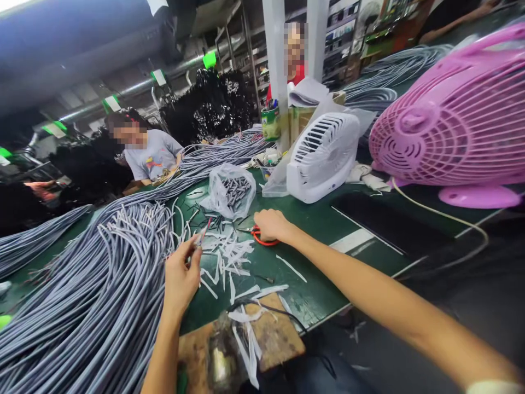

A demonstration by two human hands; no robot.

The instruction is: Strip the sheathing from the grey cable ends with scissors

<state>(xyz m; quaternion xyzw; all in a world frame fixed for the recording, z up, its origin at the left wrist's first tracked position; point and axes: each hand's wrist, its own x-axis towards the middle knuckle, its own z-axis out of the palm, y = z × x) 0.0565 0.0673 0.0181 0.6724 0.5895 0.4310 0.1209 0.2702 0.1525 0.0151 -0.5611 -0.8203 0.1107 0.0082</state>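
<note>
Between the thumb and fingers of my left hand [182, 271] is the end of a grey cable, with thin reddish wires [208, 224] sticking up from it. My right hand [271, 225] is closed around the orange-handled scissors [257, 235], whose blades point left, low over the table. White paper-like strips [229, 251] lie scattered between my hands. Just beyond them sits a clear plastic bag [232, 191] full of small dark tube pieces. A large bundle of grey cables [118, 268] spreads along my left side, its cut ends beside my left hand.
A white fan [324, 156] and a pink fan [447, 115] stand at the right. A black flat panel [389, 224] lies before them. Near me is a wooden board [274, 334] with a metal device. A co-worker [151, 150] sits across the table; another person stands behind a pillar.
</note>
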